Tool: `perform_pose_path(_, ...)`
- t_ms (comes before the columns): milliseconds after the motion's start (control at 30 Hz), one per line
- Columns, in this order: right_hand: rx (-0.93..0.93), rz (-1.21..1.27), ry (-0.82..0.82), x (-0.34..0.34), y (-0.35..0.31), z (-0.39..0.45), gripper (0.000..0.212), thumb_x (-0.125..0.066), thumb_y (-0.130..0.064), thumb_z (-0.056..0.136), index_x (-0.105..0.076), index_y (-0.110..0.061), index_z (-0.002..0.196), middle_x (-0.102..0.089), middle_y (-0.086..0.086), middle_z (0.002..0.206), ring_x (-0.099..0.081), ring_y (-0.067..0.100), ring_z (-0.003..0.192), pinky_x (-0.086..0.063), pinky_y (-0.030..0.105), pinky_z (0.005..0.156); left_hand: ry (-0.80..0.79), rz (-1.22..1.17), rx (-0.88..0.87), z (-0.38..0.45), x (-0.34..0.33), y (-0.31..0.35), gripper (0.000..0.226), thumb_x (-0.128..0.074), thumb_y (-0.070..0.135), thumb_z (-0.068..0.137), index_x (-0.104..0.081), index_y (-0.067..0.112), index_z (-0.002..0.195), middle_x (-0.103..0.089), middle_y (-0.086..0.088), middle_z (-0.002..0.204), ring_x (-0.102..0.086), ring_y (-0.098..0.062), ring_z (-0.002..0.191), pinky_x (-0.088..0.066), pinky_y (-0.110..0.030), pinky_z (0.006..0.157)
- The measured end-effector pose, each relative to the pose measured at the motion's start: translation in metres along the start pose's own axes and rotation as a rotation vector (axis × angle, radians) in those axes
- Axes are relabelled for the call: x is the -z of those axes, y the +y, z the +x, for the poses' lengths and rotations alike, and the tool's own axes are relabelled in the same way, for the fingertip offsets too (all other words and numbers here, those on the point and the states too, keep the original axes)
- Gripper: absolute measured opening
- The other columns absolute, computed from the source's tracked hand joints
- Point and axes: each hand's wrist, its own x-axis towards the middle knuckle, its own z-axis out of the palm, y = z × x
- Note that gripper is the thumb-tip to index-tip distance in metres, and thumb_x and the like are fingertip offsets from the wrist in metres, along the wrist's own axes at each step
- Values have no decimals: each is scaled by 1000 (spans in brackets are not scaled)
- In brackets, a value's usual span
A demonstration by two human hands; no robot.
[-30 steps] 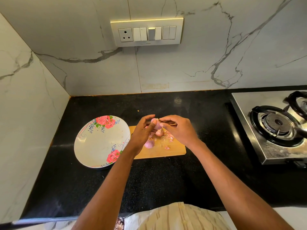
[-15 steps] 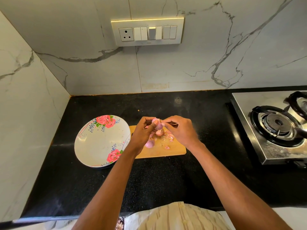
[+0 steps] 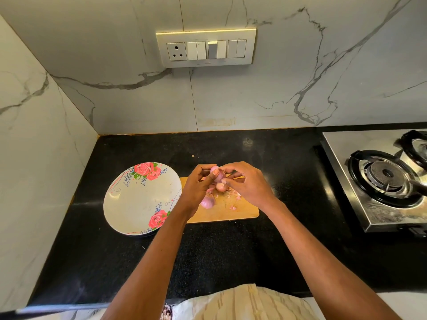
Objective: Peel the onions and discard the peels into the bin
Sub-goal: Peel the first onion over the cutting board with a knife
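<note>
The picture is bright and mostly sharp. Soft light falls on the marble wall, which looks pale and even. The black counter shines a little at left and middle (small white gleams). The steel stove at the right edge has strong glare and looks smeared. Straight lines bend near the edges. Faint shadows sit under the arms.
</note>
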Motion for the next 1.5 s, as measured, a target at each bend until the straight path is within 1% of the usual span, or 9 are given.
perform_pose_path(233, 0, 32, 36, -1, 2, 1, 16, -81, -26, 85, -70, -33, 94, -64, -18, 101, -66, 1, 94, -51, 11, 78, -3, -31, -21, 0, 0, -3, 31, -53, 37, 102, -60, 25, 129, -68, 6, 123, -65, -13, 113, -54, -30, 99)
perform_pose_path(367, 20, 51, 22, -1, 2, 1, 26, -80, -25, 86, -68, -31, 108, -65, -11, 109, -66, 1, 97, -53, 13, 79, -5, -54, -20, 0, 0, 0, 33, -49, 40, 103, -61, 24, 130, -68, 5, 122, -66, -14, 112, -56, -20, 86)
perform_pose_path(467, 38, 26, 36, 0, 0, 2, 32, -80, -27, 86, -67, -32, 114, -63, -8, 113, -64, -1, 97, -51, 9, 78, -11, -57, -9, 1, -1, 1, 36, -47, 44, 103, -62, 25, 129, -69, 4, 122, -66, -14, 112, -57, -22, 89)
perform_pose_path(600, 84, 30, 129, -3, -1, 1, 20, -79, -29, 85, -71, -22, 102, -65, -9, 104, -66, 2, 93, -53, 12, 77, 0, -56, 8, 3, -3, 1, 38, -43, 47, 104, -62, 26, 129, -69, 4, 121, -66, -14, 112, -54, -30, 99)
perform_pose_path(833, 100, -7, 92, -2, -2, -1, 30, -77, -29, 89, -69, -27, 118, -64, -6, 114, -64, 0, 97, -50, 7, 78, -21, -83, 4, 3, -1, 4, 36, -44, 44, 105, -63, 24, 128, -70, 3, 119, -67, -14, 110, -56, -27, 96)
perform_pose_path(1067, 106, -13, 117, -4, 1, 0, 15, -77, -29, 88, -70, -20, 99, -62, -7, 104, -62, -4, 93, -49, 6, 75, -37, -69, 5, 5, -1, 4, 39, -42, 46, 104, -63, 24, 128, -70, 1, 118, -68, -17, 109, -56, -30, 97)
perform_pose_path(1233, 100, -33, 98, -2, -1, 1, 31, -74, -33, 90, -67, -26, 119, -63, -6, 114, -63, -4, 94, -49, 5, 79, -50, -53, 1, 9, 0, 5, 39, -43, 46, 104, -64, 25, 128, -70, 2, 120, -67, -18, 112, -56, -32, 99)
perform_pose_path(1433, 131, -52, 147, -3, 1, 1, 16, -75, -30, 88, -71, -19, 100, -62, -8, 103, -61, -6, 93, -48, 5, 78, -49, -56, 1, 9, -2, 5, 42, -42, 49, 102, -64, 25, 128, -71, 2, 118, -68, -17, 110, -56, -30, 98)
perform_pose_path(1500, 127, -53, 139, -3, 1, 0, 21, -73, -32, 90, -70, -22, 108, -63, -7, 107, -61, -6, 94, -48, 5, 80, -50, -58, 4, 10, -2, 5, 42, -42, 49, 102, -64, 25, 128, -70, 2, 120, -67, -18, 112, -56, -33, 100)
